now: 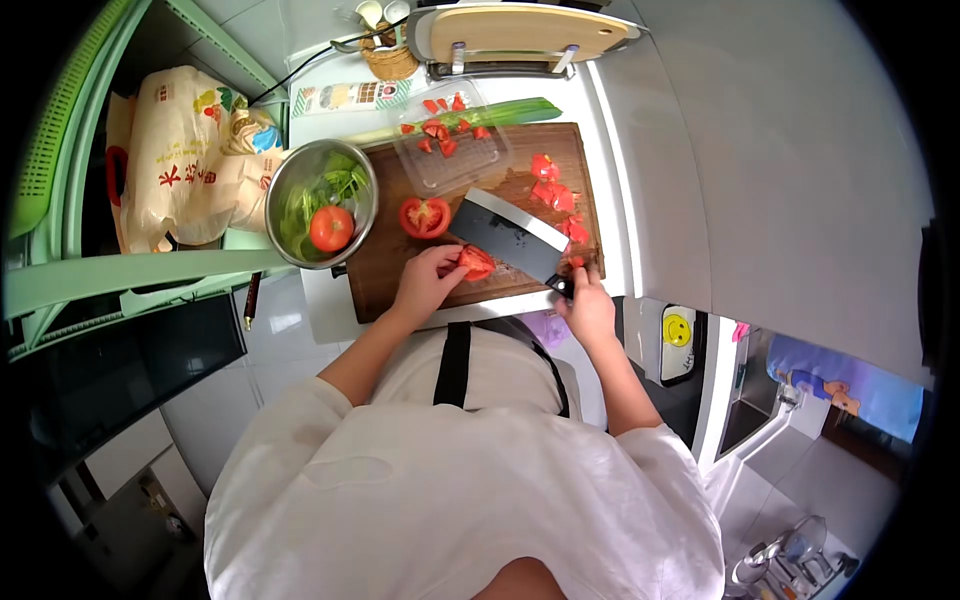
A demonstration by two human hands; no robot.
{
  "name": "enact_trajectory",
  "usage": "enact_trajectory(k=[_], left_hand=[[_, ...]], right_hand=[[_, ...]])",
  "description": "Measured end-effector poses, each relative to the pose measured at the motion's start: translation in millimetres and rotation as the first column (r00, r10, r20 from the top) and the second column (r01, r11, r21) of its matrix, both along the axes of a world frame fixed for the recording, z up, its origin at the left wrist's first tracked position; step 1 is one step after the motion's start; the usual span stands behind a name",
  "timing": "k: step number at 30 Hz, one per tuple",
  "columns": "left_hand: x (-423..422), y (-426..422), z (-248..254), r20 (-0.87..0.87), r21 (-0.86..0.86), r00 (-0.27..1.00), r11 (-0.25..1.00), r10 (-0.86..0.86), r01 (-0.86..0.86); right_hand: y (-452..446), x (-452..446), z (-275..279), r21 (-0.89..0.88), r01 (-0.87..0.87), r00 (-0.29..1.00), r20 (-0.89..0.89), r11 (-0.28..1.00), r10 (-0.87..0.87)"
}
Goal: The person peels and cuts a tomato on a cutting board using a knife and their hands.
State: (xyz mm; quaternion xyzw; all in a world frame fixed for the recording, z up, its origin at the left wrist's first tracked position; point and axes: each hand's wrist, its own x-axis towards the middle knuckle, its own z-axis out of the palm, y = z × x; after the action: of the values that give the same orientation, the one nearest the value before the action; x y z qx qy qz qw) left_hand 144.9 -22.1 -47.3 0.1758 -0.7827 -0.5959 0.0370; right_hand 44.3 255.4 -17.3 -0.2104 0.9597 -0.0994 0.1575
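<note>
My left hand [427, 281] holds a cut piece of tomato [476, 263] near the front of the wooden cutting board [400, 270]. In my right hand [587, 305] is the dark handle of a cleaver [510, 236], its broad blade lying flat over the board and pointing up and left. A tomato half [425, 217], cut face up, rests left of the blade. Chopped tomato chunks [556, 195] run down the board's right side. Behind the blade, a clear plastic tray [450, 160] has several tomato chunks in it.
A metal bowl [372, 225] with a whole tomato [331, 229] and green leaves [300, 212] stands at the board's left. A leek [530, 110] lies along the back. Farther back are a utensil basket [390, 62] and a board rack [520, 38]. Green shelving [150, 280] borders the left.
</note>
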Motion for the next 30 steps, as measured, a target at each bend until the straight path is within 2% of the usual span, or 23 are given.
enact_trajectory(k=[3,5,6,9,10,14,15,18,21,22,25,30], left_hand=[[-8.6,2.3,-2.8,0.010,0.054,1.000,0.999,-0.002,0.002],[-12.5,-0.2,-22.4,-0.027,0.128,1.000,0.992,0.009,-0.006],[-13.6,-0.7,-25.0,-0.043,0.167,0.999,0.986,0.014,-0.007],[-12.2,-0.6,-28.2,-0.003,0.258,0.999,0.966,0.039,-0.036],[-12.0,-0.1,-25.6,0.006,0.243,1.000,0.970,0.025,-0.026],[-5.8,-0.7,-23.4,0.009,0.148,0.999,0.988,-0.053,0.051],[-4.0,-1.2,-24.7,0.000,0.113,0.997,0.991,-0.078,0.077],[-2.4,3.7,-30.1,0.077,0.270,0.997,0.963,-0.016,-0.005],[-20.2,10.9,-41.4,0.004,0.306,0.999,0.951,-0.042,0.039],[-26.6,14.5,-38.5,0.027,0.353,0.999,0.935,-0.040,0.028],[-44.5,18.6,-39.4,0.005,0.293,0.997,0.954,-0.072,0.067],[-50.9,19.7,-45.3,-0.029,0.283,0.999,0.959,-0.016,0.023]], right_hand=[[-12.5,9.6,9.8,0.038,0.025,0.999,0.030,0.999,-0.026],[-14.3,15.4,21.1,0.049,0.078,0.994,0.075,0.996,-0.081],[-12.6,18.6,21.7,-0.018,0.118,0.993,0.023,0.993,-0.117],[-3.7,31.1,35.1,-0.171,0.249,0.966,0.108,0.953,-0.233],[3.7,35.6,33.9,-0.305,0.245,0.968,0.119,0.920,-0.219],[17.6,59.7,48.5,-0.469,0.407,0.894,0.379,0.784,-0.238],[16.5,67.0,55.6,-0.462,0.418,0.889,0.384,0.782,-0.249],[15.1,86.1,63.8,-0.445,0.464,0.861,0.429,0.766,-0.273],[10.8,99.8,65.7,-0.437,0.482,0.839,0.480,0.759,-0.256],[10.1,102.2,64.3,-0.438,0.474,0.834,0.501,0.764,-0.230],[-2.0,109.5,59.3,-0.434,0.525,0.802,0.541,0.732,-0.255],[-24.1,110.1,62.8,-0.389,0.606,0.740,0.596,0.694,-0.312]])
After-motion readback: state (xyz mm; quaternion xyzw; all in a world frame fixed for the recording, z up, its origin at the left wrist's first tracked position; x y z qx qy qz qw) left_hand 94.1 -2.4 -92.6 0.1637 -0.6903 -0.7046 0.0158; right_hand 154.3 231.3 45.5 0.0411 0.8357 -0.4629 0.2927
